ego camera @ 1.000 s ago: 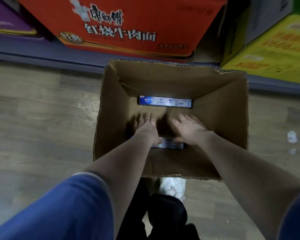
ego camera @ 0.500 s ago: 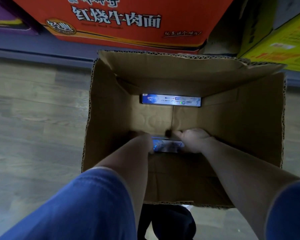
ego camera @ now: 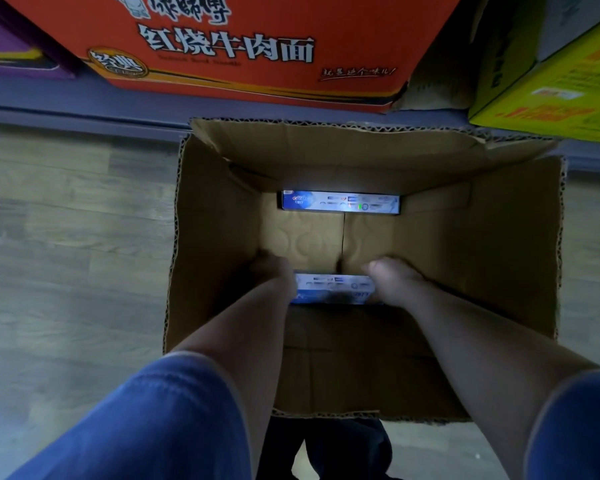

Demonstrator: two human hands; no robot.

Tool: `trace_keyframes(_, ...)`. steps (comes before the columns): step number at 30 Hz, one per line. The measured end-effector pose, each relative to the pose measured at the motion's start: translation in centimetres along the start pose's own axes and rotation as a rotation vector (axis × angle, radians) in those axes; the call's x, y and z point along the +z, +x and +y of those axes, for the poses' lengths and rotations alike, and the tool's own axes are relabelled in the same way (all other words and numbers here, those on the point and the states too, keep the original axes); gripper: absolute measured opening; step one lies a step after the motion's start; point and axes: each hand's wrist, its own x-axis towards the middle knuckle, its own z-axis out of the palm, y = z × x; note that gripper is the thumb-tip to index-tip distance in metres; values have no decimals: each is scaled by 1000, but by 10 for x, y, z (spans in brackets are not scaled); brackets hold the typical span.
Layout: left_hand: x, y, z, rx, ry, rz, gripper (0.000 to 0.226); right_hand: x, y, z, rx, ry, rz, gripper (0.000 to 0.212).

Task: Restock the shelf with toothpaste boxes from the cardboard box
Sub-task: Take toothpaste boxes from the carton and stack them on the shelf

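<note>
A grey wood-plank floor (ego camera: 70, 244) carries an open cardboard box (ego camera: 465, 258), which stands against a low purple-grey shelf base (ego camera: 84, 109). On that base sit a red noodle carton (ego camera: 243, 46), a yellow carton (ego camera: 561, 84) to its right and a purple one (ego camera: 11, 46) at the far left.

Compared with half a second ago, the view sits closer to the cardboard box, and the near toothpaste box (ego camera: 333, 289) shows more of its blue-and-white face between the wrists. The far toothpaste box (ego camera: 340, 201) lies unchanged along the back wall of the box bottom.

Both bare forearms reach down into the box from blue sleeves (ego camera: 160, 420). The left hand (ego camera: 274, 271) grips the left end of the near toothpaste box and the right hand (ego camera: 392, 275) grips its right end, fingers curled down over the ends. Whether that box is lifted off the bottom cannot be told.
</note>
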Motion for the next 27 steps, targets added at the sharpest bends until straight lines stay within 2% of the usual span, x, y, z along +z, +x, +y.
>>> trace_keyframes(2,-2,-2,-3,65,220,10,53,-5,-10,-1,27,-6,32,46)
trace_keyframes(5,-33,-30,-2,153,277,47,45,-19,-29,-5,69,-24,69,45)
trace_keyframes(10,-75,-80,-15,278,145,217,38,-56,-79,-16,93,-38,189,45)
trace_keyframes(13,-99,-117,-24,340,102,257,34,-81,-120,-17,101,-39,301,42)
trace_keyframes(19,-154,-192,-55,480,0,329,40,-127,-213,-14,73,140,424,46)
trace_keyframes(27,-232,-288,-93,617,-240,393,44,-186,-327,-21,-16,378,582,37)
